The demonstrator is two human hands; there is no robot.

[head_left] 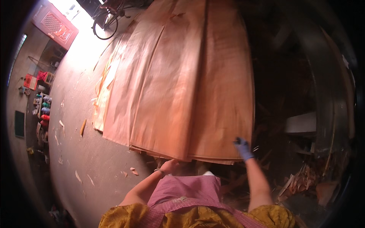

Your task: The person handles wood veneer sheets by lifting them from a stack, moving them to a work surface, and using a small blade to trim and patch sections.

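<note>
A large stack of thin reddish-brown wood veneer sheets [163,110] stretches away in front of me, its near edge close to my apron. My left hand [170,166], bare with a band at the wrist, is closed at this near edge, where the corner of a top sheet meets the fingers. Its fingertips are partly hidden. My right hand [244,149] wears a blue glove with dark fingertips. It is over the near right corner of the stack, smeared by motion, so whether it grips the veneer does not show.
Wood scraps [134,171] are scattered over the concrete floor [76,110] on the left. A bicycle [106,24] stands at the far left, near a red door panel [55,24]. Shelved goods [45,110] line the left wall. Broken veneer pieces [300,182] are heaped at the dark right.
</note>
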